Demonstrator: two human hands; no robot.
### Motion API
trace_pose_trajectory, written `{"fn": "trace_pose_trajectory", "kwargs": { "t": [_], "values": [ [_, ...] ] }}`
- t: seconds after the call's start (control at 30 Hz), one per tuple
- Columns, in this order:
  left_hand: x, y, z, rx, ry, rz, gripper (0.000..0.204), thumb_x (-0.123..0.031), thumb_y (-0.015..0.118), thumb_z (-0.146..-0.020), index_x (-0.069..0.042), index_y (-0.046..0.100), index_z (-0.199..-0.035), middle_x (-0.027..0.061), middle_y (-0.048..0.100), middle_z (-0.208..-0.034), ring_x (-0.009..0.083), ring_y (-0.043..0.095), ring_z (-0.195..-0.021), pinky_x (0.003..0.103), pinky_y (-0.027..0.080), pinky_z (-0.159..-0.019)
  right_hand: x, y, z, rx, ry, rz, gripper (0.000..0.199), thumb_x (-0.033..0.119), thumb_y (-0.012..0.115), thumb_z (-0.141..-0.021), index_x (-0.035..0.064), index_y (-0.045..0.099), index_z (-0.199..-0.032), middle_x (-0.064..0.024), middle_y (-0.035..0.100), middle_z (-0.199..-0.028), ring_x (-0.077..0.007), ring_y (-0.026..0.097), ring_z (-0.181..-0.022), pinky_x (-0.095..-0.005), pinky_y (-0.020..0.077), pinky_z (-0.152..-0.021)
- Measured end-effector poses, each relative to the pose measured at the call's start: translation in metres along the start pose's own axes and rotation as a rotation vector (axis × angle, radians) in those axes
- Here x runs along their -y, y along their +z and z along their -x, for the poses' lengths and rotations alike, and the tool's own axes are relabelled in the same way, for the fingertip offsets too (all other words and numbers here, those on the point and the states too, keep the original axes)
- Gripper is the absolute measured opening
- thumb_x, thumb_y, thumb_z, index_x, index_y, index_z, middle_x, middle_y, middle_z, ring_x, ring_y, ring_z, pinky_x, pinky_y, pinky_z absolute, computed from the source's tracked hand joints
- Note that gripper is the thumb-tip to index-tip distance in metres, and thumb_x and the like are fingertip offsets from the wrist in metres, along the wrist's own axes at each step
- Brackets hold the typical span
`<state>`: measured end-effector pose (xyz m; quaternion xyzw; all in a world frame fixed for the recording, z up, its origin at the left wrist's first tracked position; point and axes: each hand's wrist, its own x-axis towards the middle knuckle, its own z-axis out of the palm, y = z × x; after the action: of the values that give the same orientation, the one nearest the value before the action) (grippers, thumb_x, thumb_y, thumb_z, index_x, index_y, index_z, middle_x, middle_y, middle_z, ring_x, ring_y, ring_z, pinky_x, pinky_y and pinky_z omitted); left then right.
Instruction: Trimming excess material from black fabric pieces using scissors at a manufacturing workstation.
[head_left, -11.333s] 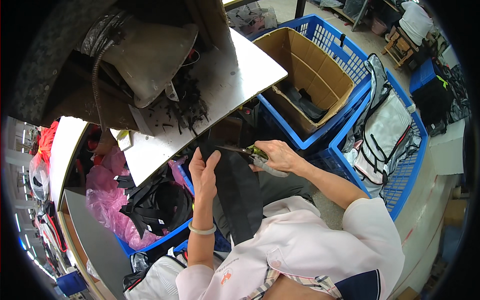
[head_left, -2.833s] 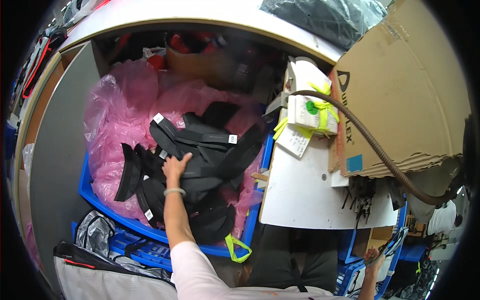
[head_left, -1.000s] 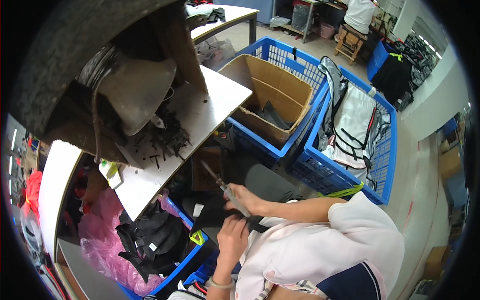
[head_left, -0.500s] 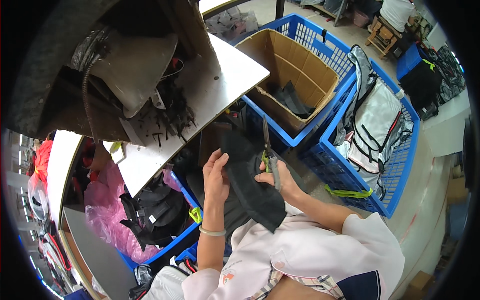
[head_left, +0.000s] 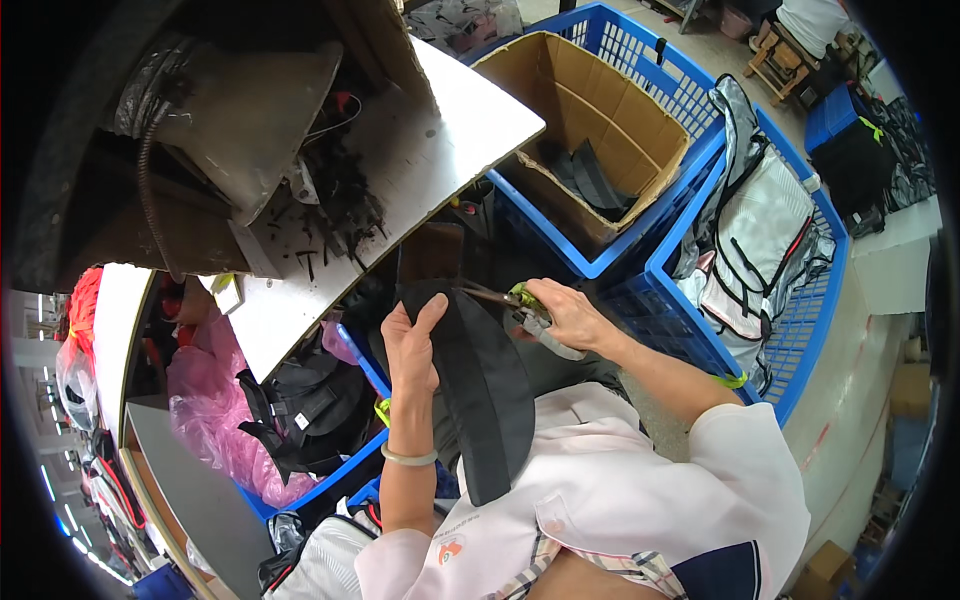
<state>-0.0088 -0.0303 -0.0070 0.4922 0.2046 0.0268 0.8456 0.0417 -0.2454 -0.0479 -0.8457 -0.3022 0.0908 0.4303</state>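
A curved black fabric piece [head_left: 484,400] hangs from my left hand [head_left: 411,345], its upper end pinched between thumb and fingers. The lower end lies against the front of my light shirt. My right hand [head_left: 570,318] is closed round the handles of a pair of scissors [head_left: 529,318], wrapped partly in grey and yellow-green. Their blades point left and reach the upper edge of the black piece; whether they touch the cloth I cannot tell.
A white tabletop [head_left: 490,105] with dark scraps stands ahead on the left. Ahead right, a cardboard box [head_left: 640,120] sits in a blue crate [head_left: 590,262]; another blue crate [head_left: 800,370] holds grey-white bags. Lower left, a crate holds black pieces [head_left: 310,425] and pink plastic [head_left: 215,400].
The scissors have turned from pointing up to pointing left, their blades now at the top of the fabric piece. The piece has swung to hang more upright, and my left hand has shifted slightly left.
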Motion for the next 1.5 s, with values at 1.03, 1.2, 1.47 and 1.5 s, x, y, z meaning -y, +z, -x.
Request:
{"fn": "trace_pose_trajectory", "kwargs": {
  "t": [1.03, 1.2, 1.47, 1.5],
  "values": [
    [-0.022, -0.016, 0.014, 0.002, -0.002, -0.211, 0.01, -0.004, 0.065, -0.082, 0.002, 0.064, -0.09, 0.0047, 0.067, -0.081, 0.0095, 0.06, -0.068, 0.023, 0.049, -0.064, 0.014, 0.013, -0.041, 0.338, -0.015, -0.003, 0.033, 0.032, 0.068, -0.069, 0.0002, 0.061, -0.076, -0.02, 0.058, -0.062, -0.0372, 0.059, -0.063, -0.0442, 0.0445, -0.056],
    [-0.028, -0.02, 0.011, 0.04, -0.07, -0.29, 0.01, -0.004, 0.064, -0.082, 0.002, 0.064, -0.09, 0.005, 0.067, -0.081, 0.0095, 0.061, -0.069, 0.023, 0.049, -0.065, 0.017, 0.019, -0.052, 0.144, -0.224, 0.008, 0.028, 0.024, 0.069, -0.071, -0.0002, 0.055, -0.068, -0.0171, 0.055, -0.056, -0.0355, 0.056, -0.054, -0.0404, 0.0429, -0.05],
    [-0.041, -0.033, -0.009, -0.006, 0.005, -0.25, 0.011, -0.003, 0.063, -0.082, 0.002, 0.064, -0.091, 0.0049, 0.067, -0.081, 0.0102, 0.061, -0.066, 0.023, 0.049, -0.062, 0.022, 0.035, -0.063, 0.153, -0.077, -0.158, 0.025, 0.015, 0.071, -0.073, -0.0007, 0.053, -0.064, -0.016, 0.049, -0.053, -0.0294, 0.049, -0.048, -0.0352, 0.0405, -0.049],
    [-0.045, -0.038, -0.017, -0.023, -0.005, -0.213, 0.011, -0.002, 0.064, -0.081, 0.002, 0.064, -0.09, 0.0054, 0.066, -0.08, 0.0109, 0.061, -0.066, 0.023, 0.05, -0.062, 0.024, 0.036, -0.065, 0.046, -0.081, -0.233, 0.026, 0.014, 0.071, -0.074, -0.0008, 0.053, -0.064, -0.0163, 0.047, -0.052, -0.0268, 0.046, -0.046, -0.0339, 0.0395, -0.048]
  ]
}}
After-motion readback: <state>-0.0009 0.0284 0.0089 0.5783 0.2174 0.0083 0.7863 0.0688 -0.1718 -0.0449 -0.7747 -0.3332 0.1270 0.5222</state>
